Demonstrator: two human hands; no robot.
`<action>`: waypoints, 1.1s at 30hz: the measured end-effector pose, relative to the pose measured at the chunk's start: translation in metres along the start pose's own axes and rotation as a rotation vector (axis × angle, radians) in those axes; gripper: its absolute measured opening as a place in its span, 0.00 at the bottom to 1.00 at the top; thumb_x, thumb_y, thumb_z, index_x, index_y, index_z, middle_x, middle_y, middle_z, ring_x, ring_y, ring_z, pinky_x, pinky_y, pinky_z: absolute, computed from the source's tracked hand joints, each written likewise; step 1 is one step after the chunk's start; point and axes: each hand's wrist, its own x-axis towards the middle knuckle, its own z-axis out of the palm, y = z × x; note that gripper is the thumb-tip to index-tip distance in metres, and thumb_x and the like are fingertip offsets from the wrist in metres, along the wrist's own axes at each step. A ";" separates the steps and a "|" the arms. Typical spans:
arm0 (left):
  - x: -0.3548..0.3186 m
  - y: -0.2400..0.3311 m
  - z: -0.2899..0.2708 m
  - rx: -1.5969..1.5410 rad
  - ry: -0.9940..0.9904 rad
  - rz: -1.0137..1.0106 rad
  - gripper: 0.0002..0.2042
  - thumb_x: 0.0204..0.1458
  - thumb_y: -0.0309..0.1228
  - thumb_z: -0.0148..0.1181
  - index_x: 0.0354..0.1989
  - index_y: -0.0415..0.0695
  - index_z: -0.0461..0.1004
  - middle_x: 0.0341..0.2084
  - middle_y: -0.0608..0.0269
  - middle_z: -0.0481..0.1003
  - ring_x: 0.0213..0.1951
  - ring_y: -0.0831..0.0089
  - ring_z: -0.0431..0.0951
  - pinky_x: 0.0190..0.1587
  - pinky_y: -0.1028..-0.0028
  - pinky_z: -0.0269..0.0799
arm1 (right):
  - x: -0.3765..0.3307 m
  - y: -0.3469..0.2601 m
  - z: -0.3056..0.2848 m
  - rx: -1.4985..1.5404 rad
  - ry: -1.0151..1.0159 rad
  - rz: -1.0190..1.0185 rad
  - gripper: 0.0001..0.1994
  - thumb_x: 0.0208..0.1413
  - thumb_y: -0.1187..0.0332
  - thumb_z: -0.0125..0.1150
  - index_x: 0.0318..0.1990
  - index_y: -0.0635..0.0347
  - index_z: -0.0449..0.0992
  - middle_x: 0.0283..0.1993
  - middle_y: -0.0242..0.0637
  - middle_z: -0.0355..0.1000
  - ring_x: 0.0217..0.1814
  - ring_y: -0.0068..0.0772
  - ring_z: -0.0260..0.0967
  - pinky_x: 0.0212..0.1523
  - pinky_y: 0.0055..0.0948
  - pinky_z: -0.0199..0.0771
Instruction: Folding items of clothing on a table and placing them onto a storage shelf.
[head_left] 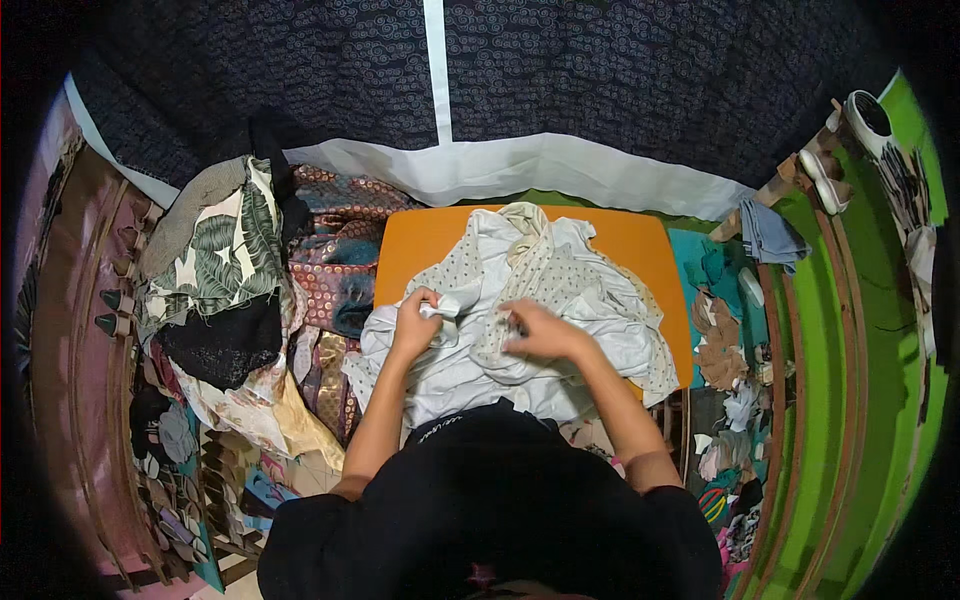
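Both hands worked a white dotted garment (540, 300) spread across the orange bench (420, 245): left hand (418, 318) clenched a bunched fold near the bench's left edge, right hand (540, 332) pinched fabric at its middle.

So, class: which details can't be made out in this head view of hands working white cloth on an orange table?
- Right hand fingertips: buried in the white cloth.
- Orange table middle: covered by cloth.
- Near table edge: hidden behind the person's black top.
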 end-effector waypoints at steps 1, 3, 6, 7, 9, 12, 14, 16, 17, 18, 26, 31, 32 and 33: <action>-0.001 -0.003 -0.004 0.000 0.001 -0.001 0.09 0.30 0.17 0.51 0.24 0.39 0.63 0.27 0.56 0.70 0.33 0.67 0.70 0.40 0.74 0.64 | 0.003 0.021 -0.008 -0.037 0.143 -0.034 0.26 0.37 0.65 0.61 0.46 0.66 0.64 0.42 0.50 0.62 0.44 0.45 0.62 0.46 0.32 0.61; -0.003 -0.011 -0.013 0.093 0.000 -0.148 0.11 0.30 0.17 0.49 0.27 0.39 0.66 0.27 0.55 0.70 0.34 0.66 0.71 0.42 0.73 0.63 | 0.007 0.050 -0.034 -0.038 0.382 0.091 0.24 0.37 0.66 0.59 0.45 0.67 0.65 0.43 0.50 0.62 0.42 0.44 0.63 0.45 0.32 0.63; -0.008 -0.021 -0.021 0.195 -0.043 -0.245 0.14 0.29 0.24 0.55 0.31 0.39 0.69 0.30 0.52 0.72 0.34 0.64 0.72 0.39 0.74 0.65 | 0.007 0.102 -0.056 -0.107 0.500 0.182 0.22 0.35 0.73 0.58 0.43 0.64 0.67 0.41 0.48 0.62 0.42 0.44 0.64 0.45 0.31 0.64; -0.011 -0.021 -0.023 0.259 -0.073 -0.289 0.16 0.29 0.27 0.57 0.32 0.38 0.70 0.30 0.51 0.72 0.33 0.64 0.72 0.38 0.74 0.66 | 0.006 0.117 -0.060 -0.101 0.421 0.209 0.22 0.33 0.74 0.58 0.43 0.61 0.68 0.41 0.47 0.62 0.42 0.44 0.63 0.45 0.31 0.64; -0.018 -0.026 -0.026 0.231 -0.072 -0.312 0.16 0.27 0.34 0.61 0.27 0.38 0.73 0.26 0.51 0.73 0.29 0.63 0.74 0.33 0.73 0.67 | 0.004 0.138 -0.062 -0.170 0.322 0.224 0.21 0.32 0.72 0.58 0.41 0.57 0.69 0.41 0.46 0.62 0.43 0.43 0.62 0.45 0.32 0.63; -0.022 -0.008 -0.032 0.488 -0.250 -0.554 0.14 0.24 0.40 0.61 0.14 0.40 0.72 0.15 0.55 0.72 0.22 0.63 0.73 0.28 0.70 0.68 | -0.004 0.143 -0.056 -0.341 0.298 0.257 0.19 0.31 0.70 0.58 0.38 0.51 0.72 0.40 0.42 0.63 0.43 0.43 0.59 0.45 0.34 0.62; -0.024 -0.022 -0.033 0.525 -0.249 -0.540 0.13 0.24 0.39 0.61 0.14 0.41 0.71 0.15 0.54 0.72 0.22 0.62 0.73 0.28 0.69 0.68 | -0.011 0.142 -0.046 -0.468 0.441 0.248 0.14 0.33 0.67 0.57 0.34 0.50 0.74 0.38 0.38 0.64 0.43 0.45 0.57 0.44 0.38 0.62; -0.026 -0.036 -0.034 0.553 -0.221 -0.489 0.11 0.27 0.37 0.58 0.15 0.41 0.71 0.15 0.54 0.72 0.22 0.59 0.72 0.28 0.68 0.68 | -0.013 0.149 -0.043 -0.500 0.437 0.217 0.12 0.34 0.67 0.57 0.32 0.52 0.74 0.37 0.39 0.65 0.42 0.45 0.57 0.43 0.38 0.62; -0.025 -0.041 -0.035 0.551 -0.218 -0.492 0.11 0.27 0.37 0.58 0.15 0.41 0.71 0.15 0.54 0.72 0.22 0.59 0.72 0.28 0.68 0.68 | -0.014 0.149 -0.043 -0.529 0.433 0.187 0.10 0.35 0.67 0.57 0.30 0.53 0.74 0.35 0.39 0.66 0.41 0.46 0.58 0.42 0.38 0.62; -0.023 -0.046 -0.037 0.497 -0.164 -0.476 0.11 0.29 0.37 0.57 0.15 0.41 0.71 0.15 0.54 0.72 0.22 0.60 0.72 0.28 0.69 0.67 | -0.014 0.150 -0.047 -0.526 0.437 0.141 0.07 0.38 0.68 0.55 0.28 0.55 0.72 0.33 0.41 0.66 0.40 0.47 0.59 0.41 0.37 0.63; 0.005 -0.052 -0.075 0.208 -0.116 -0.532 0.07 0.32 0.29 0.54 0.15 0.39 0.67 0.11 0.66 0.64 0.17 0.76 0.63 0.22 0.74 0.59 | -0.010 0.141 -0.102 -0.415 0.663 0.091 0.06 0.38 0.76 0.50 0.27 0.62 0.70 0.32 0.45 0.66 0.37 0.46 0.62 0.40 0.35 0.63; 0.006 -0.065 -0.086 0.039 -0.211 -0.487 0.13 0.30 0.24 0.55 0.29 0.41 0.66 0.24 0.66 0.66 0.26 0.78 0.64 0.28 0.78 0.60 | -0.007 0.178 -0.082 -0.206 0.529 0.414 0.11 0.35 0.79 0.52 0.31 0.62 0.71 0.33 0.48 0.67 0.40 0.44 0.64 0.43 0.32 0.63; 0.002 -0.061 -0.086 0.081 -0.135 -0.460 0.15 0.29 0.26 0.57 0.30 0.40 0.66 0.25 0.65 0.66 0.28 0.78 0.65 0.29 0.78 0.61 | -0.006 0.173 -0.073 -0.156 0.537 0.419 0.15 0.36 0.77 0.54 0.37 0.59 0.70 0.35 0.47 0.66 0.42 0.45 0.63 0.42 0.33 0.64; 0.000 -0.054 -0.085 0.123 -0.068 -0.425 0.17 0.29 0.27 0.59 0.32 0.40 0.66 0.27 0.65 0.67 0.30 0.77 0.66 0.31 0.79 0.62 | -0.007 0.176 -0.064 -0.156 0.541 0.421 0.15 0.36 0.77 0.54 0.37 0.59 0.70 0.35 0.47 0.66 0.42 0.45 0.63 0.42 0.33 0.64</action>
